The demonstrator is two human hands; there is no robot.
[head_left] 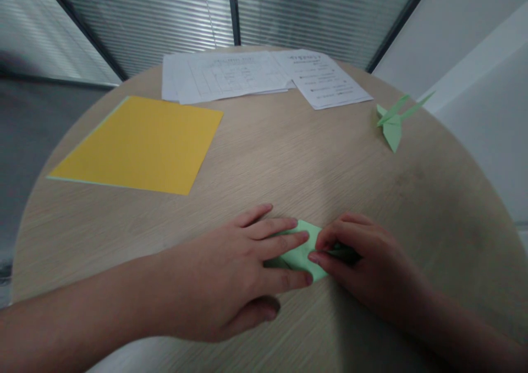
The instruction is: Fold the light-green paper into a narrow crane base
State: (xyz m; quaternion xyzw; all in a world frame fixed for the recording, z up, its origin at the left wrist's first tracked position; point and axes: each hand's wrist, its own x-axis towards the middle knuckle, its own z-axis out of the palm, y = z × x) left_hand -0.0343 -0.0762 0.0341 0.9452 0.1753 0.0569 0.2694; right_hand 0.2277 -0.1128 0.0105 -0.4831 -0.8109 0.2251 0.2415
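A small folded piece of light green paper [303,252] lies on the round wooden table [289,158] near its front edge. My left hand [243,271] rests flat on the paper's left part, fingers stretched out and pressing it down. My right hand [365,260] comes from the right with its fingers curled, the fingertips pinching the paper's right edge. Most of the paper is hidden under both hands.
A stack of yellow square sheets [140,142] lies at the left. Printed white pages [264,76] are spread along the far edge. A finished green paper crane [394,122] stands at the right. Blinds and a glass partition are behind the table.
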